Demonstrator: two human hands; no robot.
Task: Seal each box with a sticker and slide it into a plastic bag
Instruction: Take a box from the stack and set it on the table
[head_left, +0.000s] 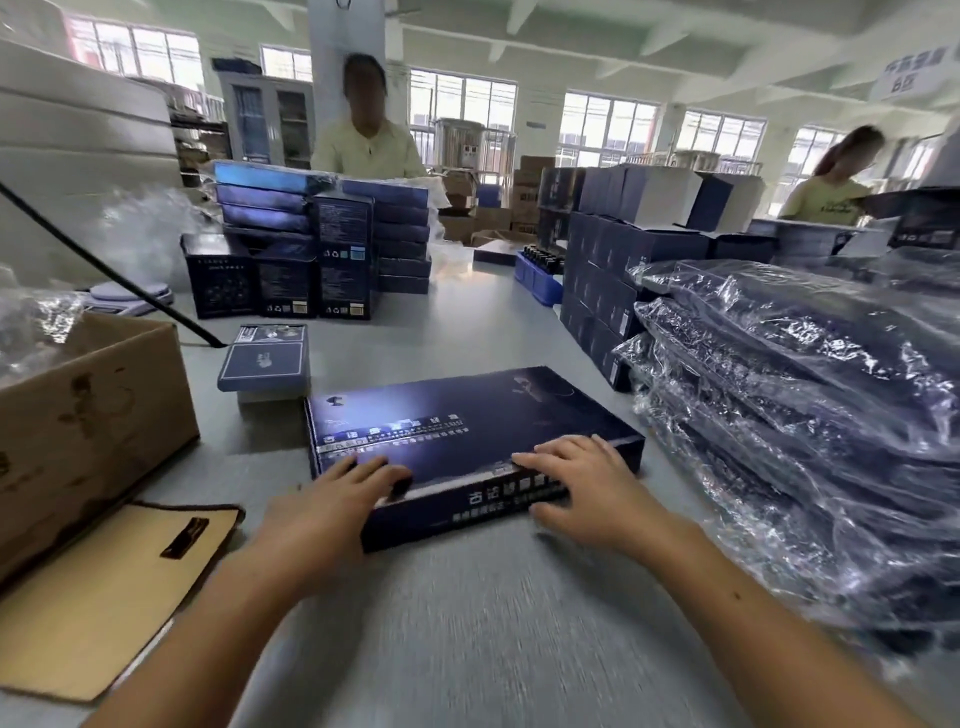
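At the left edge an open carton (78, 426) holds crinkled clear plastic. In the lower centre the flat dark box (467, 415) lies on the table (467, 623). The left hand (332, 499) and right hand (582, 488) press on its near edge, fingers straight and spread, pinching nothing. The box looks stiff, light and glossy, and is probably best held by its long edges. At right, bagged boxes (805, 389) are stacked.

Two bare forearms reaching forward from the lower edge, converging slightly, left grip (332, 499) palm down with fingers extended close together, right grip (587, 486) palm down, fingers spread and nearly straight, thumb held apart.
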